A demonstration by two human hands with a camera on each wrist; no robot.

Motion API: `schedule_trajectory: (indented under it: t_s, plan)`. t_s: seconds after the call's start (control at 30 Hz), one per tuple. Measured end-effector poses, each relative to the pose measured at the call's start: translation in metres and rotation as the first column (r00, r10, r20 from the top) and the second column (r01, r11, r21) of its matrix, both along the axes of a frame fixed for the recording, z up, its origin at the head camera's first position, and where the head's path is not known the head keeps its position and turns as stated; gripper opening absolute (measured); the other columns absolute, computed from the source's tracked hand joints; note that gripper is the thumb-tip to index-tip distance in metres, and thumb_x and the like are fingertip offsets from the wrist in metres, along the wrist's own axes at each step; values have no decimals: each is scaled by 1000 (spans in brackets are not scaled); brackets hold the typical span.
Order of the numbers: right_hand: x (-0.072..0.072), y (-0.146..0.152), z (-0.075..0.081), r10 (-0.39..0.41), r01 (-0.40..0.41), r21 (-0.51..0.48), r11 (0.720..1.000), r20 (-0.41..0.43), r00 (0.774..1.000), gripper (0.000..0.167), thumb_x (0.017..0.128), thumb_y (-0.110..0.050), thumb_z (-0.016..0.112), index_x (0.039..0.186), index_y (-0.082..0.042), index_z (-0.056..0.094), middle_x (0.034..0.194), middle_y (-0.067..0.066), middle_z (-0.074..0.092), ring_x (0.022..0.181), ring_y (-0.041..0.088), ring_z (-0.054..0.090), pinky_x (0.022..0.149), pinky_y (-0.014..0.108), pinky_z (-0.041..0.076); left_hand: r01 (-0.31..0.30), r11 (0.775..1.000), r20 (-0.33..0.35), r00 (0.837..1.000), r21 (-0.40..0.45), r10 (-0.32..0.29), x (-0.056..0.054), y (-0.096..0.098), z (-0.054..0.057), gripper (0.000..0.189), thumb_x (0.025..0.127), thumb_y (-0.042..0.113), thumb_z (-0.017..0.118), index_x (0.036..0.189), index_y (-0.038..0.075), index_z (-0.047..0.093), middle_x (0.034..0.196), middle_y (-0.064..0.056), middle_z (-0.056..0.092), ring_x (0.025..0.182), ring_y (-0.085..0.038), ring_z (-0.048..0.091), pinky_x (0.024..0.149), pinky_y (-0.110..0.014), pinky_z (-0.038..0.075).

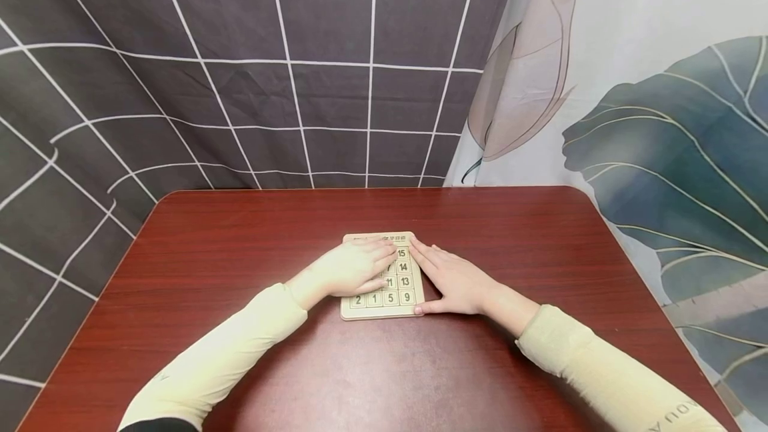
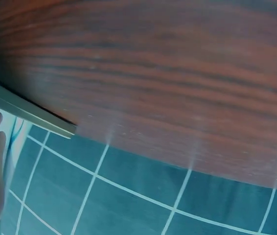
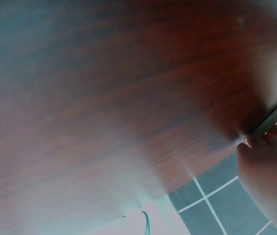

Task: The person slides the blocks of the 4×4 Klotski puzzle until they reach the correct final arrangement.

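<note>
A pale wooden number slide puzzle [image 1: 384, 313] lies flat near the middle of the table, with numbered square tiles in a frame. My left hand [image 1: 358, 265] rests over its upper left part, fingers straight, and hides several tiles. Tiles such as 15, 14, 13 and 9 show down the right column, with 2, 1 and 5 along the bottom row. Along the right edge lies my right hand [image 1: 459, 282], fingers straight near the top corner and thumb at the bottom corner. The left wrist view catches the puzzle's side edge [image 2: 26, 108] beside the fingers.
The reddish-brown wooden table [image 1: 240, 232] spreads around the puzzle. Behind it hangs a dark grey curtain [image 1: 324, 12] with a white grid. A white curtain with large leaf prints [image 1: 648, 132] hangs on the right.
</note>
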State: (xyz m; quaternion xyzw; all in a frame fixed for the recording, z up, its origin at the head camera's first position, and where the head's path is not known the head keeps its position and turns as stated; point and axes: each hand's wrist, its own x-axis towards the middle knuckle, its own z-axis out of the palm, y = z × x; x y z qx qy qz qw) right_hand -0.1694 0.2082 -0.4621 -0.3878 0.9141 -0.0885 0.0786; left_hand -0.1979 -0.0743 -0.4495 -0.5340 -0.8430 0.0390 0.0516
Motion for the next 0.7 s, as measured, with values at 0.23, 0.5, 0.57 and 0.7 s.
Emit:
schedule_trajectory:
  t_s: [0.23, 0.5, 0.57, 0.7]
  plan:
    - [0, -1, -1, -9, 9, 3, 1000, 18, 1000, 114, 92, -68, 69, 168, 1, 20, 180, 14, 9, 163, 30, 29, 134, 49, 29, -2, 1000, 14, 1000, 27, 2, -6, -4, -8, 57, 109, 42, 52, 152, 6, 57, 157, -13, 59, 148, -27, 55, 128, -40, 41]
    - [-1, -1, -1, -7, 7, 0, 1000, 10, 1000, 115, 91, -68, 70, 168, 0, 19, 180, 14, 9, 163, 31, 30, 134, 49, 28, -42, 995, -4, 999, 87, 42, 0, -34, -5, 57, 106, 42, 60, 148, 3, 60, 153, -13, 62, 146, -29, 57, 127, -43, 43]
    - [-1, -1, -1, -7, 7, 2, 1000, 7, 1000, 115, 91, -68, 70, 168, 0, 19, 180, 13, 8, 162, 31, 30, 134, 49, 28, -55, 995, -4, 998, 88, 56, 2, -39, -4, 58, 105, 42, 61, 148, 2, 60, 152, -14, 63, 145, -29, 58, 126, -43, 44]
    - [-1, 0, -2, -9, 9, 4, 1000, 6, 1000, 115, 91, -68, 70, 168, 0, 19, 180, 13, 9, 162, 31, 30, 134, 49, 28, -46, 994, -12, 999, 95, 47, 5, -44, -3, 57, 105, 42, 61, 146, 2, 62, 150, -14, 64, 142, -29, 61, 124, -43, 46]
